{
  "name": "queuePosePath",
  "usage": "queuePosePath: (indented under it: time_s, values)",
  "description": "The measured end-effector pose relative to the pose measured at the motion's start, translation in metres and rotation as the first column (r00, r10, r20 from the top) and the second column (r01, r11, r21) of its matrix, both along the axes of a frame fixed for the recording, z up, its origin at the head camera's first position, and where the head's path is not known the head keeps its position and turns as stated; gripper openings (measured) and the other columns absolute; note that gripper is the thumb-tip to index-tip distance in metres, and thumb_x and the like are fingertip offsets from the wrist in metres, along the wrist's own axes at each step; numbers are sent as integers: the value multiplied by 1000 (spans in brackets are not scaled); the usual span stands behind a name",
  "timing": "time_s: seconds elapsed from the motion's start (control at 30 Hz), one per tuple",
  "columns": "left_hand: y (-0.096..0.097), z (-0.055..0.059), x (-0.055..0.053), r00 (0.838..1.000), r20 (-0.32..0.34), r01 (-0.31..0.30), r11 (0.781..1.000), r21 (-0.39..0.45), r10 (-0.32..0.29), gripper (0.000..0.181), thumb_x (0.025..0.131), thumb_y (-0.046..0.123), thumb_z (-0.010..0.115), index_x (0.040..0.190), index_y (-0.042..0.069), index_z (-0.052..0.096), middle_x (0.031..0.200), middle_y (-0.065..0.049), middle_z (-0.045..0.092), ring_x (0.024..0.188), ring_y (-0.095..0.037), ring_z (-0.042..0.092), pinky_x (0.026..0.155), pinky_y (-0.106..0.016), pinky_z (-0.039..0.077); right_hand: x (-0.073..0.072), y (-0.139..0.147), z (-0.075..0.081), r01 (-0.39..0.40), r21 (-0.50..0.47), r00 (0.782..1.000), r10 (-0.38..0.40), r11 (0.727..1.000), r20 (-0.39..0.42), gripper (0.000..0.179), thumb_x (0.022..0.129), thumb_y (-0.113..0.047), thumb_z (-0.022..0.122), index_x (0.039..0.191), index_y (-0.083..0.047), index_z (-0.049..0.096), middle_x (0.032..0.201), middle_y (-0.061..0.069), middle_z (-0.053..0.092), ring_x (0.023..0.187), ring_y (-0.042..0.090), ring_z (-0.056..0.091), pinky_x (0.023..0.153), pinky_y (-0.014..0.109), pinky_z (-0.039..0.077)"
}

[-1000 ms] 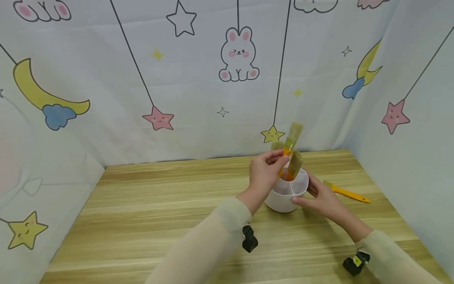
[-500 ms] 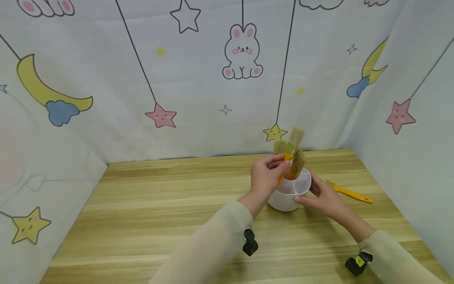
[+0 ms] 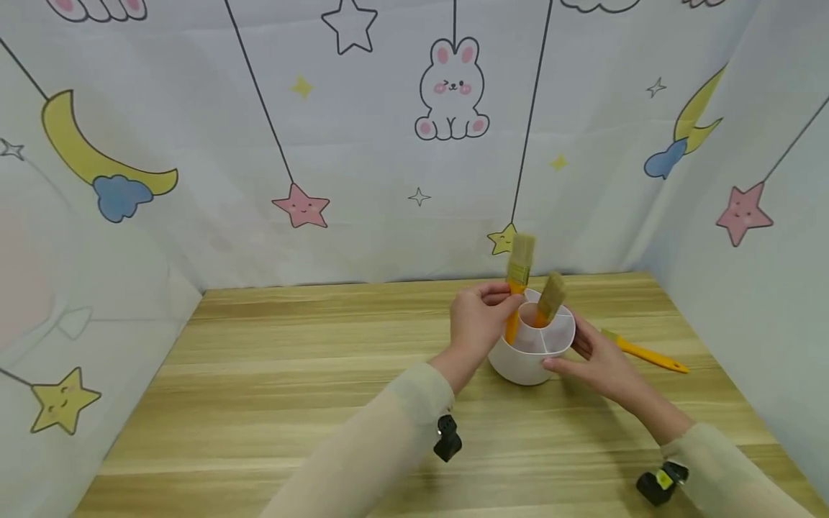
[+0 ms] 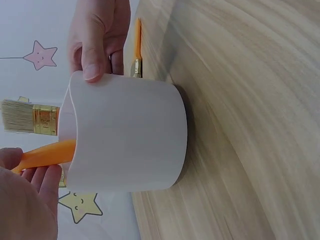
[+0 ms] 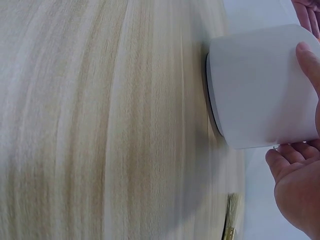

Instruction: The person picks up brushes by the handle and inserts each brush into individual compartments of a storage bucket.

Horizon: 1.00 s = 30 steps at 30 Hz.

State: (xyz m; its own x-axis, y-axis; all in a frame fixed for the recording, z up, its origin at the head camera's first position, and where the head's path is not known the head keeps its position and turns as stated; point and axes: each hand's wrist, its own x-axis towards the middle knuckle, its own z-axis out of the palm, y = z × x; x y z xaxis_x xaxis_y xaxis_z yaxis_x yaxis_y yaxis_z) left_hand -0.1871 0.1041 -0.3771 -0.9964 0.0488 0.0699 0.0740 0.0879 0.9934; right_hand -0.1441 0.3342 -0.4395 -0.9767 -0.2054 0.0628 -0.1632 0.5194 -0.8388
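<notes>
My left hand (image 3: 478, 322) pinches the orange handle of a flat paintbrush (image 3: 520, 262), bristles up. The lower end of its handle (image 4: 50, 154) is inside a front-left compartment of the white divided holder (image 3: 527, 365). A second paintbrush (image 3: 550, 296) leans in the holder's round middle section. Part of a metal ferrule (image 4: 62, 179) shows behind my left fingers in the left wrist view; most of that brush is hidden. My right hand (image 3: 599, 363) grips the holder's right side, thumb in front, fingers behind.
Another orange-handled paintbrush (image 3: 648, 355) lies on the wooden table (image 3: 311, 374) to the right of the holder, behind my right hand. A white cloth (image 3: 363, 244) printed with stars and a rabbit hangs along the table's back edge.
My left hand has lowered the paintbrush, its handle now down in the compartment, and the brush has turned more upright. My right hand keeps its grip on the holder. The head view has shifted slightly.
</notes>
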Motion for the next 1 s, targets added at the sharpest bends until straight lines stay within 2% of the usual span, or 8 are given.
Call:
queuePosePath:
  time_s: [0.2,0.4,0.8,1.0]
  values:
    - [0,3,4,1000,24,1,999,-47,0,13,92,15,87,102,7,83,91,-1,81,84,-9,76,75,-25,64,2,1,1,12,5,1000,-12,1000,4,104,95,-21,85,171,-2,17,169,28,33,151,50,40,117,59,36]
    - [2,4,9,997,71,-4,999,-54,8,10,90,15,89,95,9,82,86,1,80,79,-9,75,75,-28,65,3,0,2,11,6,1000,-11,1000,6,104,95,-22,85,170,-1,16,169,29,32,151,51,40,116,57,37]
    - [2,7,15,994,95,-34,994,-101,44,17,86,22,93,88,10,81,79,4,76,72,-8,70,68,-26,63,2,0,1,11,12,1000,-11,1000,15,105,96,-23,84,171,-3,14,170,29,30,151,51,39,116,59,37]
    - [2,9,17,991,118,-37,986,-161,57,22,86,28,93,80,13,78,77,7,72,69,-9,65,62,-25,59,1,-1,0,6,-3,1000,-6,1000,15,104,96,-22,84,171,-3,14,170,28,30,152,51,38,117,60,37]
